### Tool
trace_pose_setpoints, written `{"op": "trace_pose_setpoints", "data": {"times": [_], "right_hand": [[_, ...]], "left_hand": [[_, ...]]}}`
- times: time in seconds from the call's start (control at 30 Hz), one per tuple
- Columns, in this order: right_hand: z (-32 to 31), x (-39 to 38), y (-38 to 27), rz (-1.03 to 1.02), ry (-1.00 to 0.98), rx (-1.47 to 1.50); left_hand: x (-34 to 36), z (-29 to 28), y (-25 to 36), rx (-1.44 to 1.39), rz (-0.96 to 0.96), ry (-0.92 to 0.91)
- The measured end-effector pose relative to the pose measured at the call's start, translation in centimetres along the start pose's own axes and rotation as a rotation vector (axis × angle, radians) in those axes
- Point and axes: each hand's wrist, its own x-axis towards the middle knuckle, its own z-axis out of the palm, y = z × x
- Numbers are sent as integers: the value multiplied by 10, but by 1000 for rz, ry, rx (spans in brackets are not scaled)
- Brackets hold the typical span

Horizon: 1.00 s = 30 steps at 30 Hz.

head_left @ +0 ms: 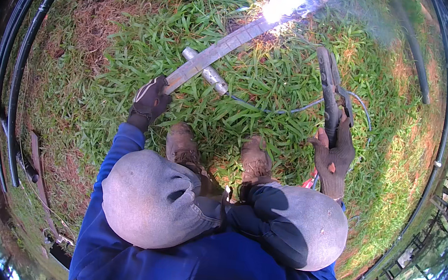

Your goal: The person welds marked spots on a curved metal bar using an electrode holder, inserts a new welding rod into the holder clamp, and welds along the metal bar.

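My left hand (151, 100), in a dark worn glove, grips the near end of a long flat metal bar (215, 51) with marks across it. The bar slopes up and right, over a short silvery pipe (214, 79) lying in the grass. My right hand (336, 156), in a torn glove, is wrapped round a black welding electrode holder (330, 83). Its jaws point toward a blinding white arc (283, 6) on the far part of the bar. Glare hides the contact spot, and I cannot make out the electrode.
Smoke (362, 14) drifts right of the arc. A thin blue cable (289, 112) runs through the grass between my boots and the bar. Black pipes (21, 59) stand along the left, and another dark pipe (415, 63) lies far right. My knees and boots (256, 158) are close below.
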Motion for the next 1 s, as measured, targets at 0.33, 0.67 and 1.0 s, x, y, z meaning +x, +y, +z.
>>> {"op": "trace_pose_setpoints", "data": {"times": [0.33, 0.67, 1.0], "right_hand": [[3, 3, 4, 0, 4, 15], [12, 12, 7, -70, -1, -7], [12, 9, 4, -18, 13, 67]], "left_hand": [[0, 0, -1, -17, -6, -7], [-2, -4, 9, -47, -28, 37], [0, -1, 4, -56, -33, 13]]}}
